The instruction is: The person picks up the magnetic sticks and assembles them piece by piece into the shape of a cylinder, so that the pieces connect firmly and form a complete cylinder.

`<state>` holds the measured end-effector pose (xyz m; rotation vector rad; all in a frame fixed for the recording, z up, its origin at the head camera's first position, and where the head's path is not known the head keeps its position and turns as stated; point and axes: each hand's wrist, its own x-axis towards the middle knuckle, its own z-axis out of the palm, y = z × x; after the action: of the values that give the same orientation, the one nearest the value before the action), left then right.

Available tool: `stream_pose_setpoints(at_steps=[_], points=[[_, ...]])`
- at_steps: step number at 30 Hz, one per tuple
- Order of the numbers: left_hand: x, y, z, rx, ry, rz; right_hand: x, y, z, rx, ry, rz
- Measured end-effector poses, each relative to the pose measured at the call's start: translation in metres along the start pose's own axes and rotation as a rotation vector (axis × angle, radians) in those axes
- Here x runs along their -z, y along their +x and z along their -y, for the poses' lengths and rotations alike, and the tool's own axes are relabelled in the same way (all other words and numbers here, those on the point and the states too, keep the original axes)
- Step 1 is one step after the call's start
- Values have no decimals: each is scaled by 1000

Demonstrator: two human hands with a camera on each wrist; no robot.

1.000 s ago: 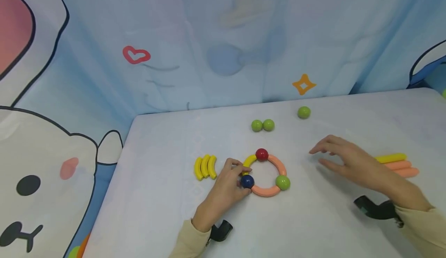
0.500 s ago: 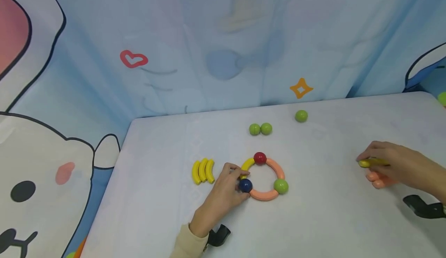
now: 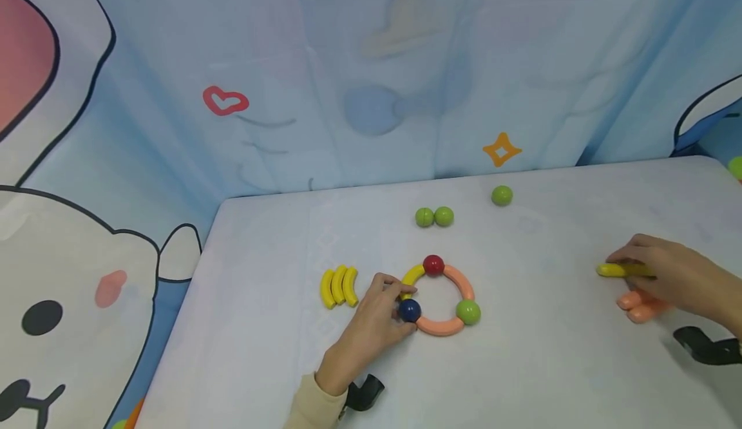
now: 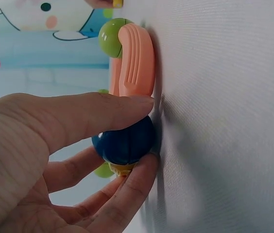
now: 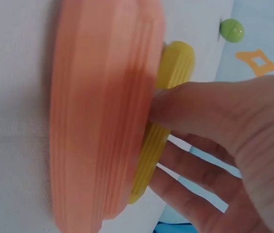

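My left hand (image 3: 379, 316) pinches the dark blue ball (image 4: 127, 141) of a ring on the table. That ring joins the blue ball, a red ball (image 3: 433, 265) and a green ball (image 3: 468, 312) with curved rods, one yellow (image 3: 413, 275) and two salmon, such as the lower salmon rod (image 3: 439, 327). At the right, my right hand (image 3: 675, 277) holds a straight yellow rod (image 5: 163, 126) between thumb and fingers. Two straight salmon rods (image 5: 83, 116) lie side by side close to that thumb; in the head view the hand partly covers them.
Several short curved yellow rods (image 3: 339, 286) lie in a row left of the ring. Behind it are two green balls (image 3: 435, 217) side by side and a single green ball (image 3: 502, 195). The table (image 3: 278, 236) ends at a blue printed curtain (image 3: 348, 55).
My right hand has moved right from beside the ring to the straight rods and taken hold of the yellow one, now slightly apart from the salmon rods. My left hand stays on the blue ball.
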<state>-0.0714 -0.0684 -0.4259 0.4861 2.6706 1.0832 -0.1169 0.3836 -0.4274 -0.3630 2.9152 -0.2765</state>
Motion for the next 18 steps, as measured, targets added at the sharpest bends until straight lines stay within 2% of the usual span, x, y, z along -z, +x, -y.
stream_pose_setpoints(at_steps=[3, 6, 8, 11, 13, 18], points=[[0, 0, 0, 1, 3, 3, 2, 4, 1, -12, -4, 12], [1, 0, 0, 1, 15, 11, 6, 10, 14, 35, 28, -21], [2, 0, 0, 8, 10, 25, 7, 16, 28, 130, 79, -105], [2, -1, 1, 26, -11, 42, 9, 26, 62, 274, 182, -219], [1, 0, 1, 38, -31, 47, 9, 33, 89, 354, 273, -280], [-1, 2, 2, 58, -67, 26, 6, 55, 150, 433, 662, -263]])
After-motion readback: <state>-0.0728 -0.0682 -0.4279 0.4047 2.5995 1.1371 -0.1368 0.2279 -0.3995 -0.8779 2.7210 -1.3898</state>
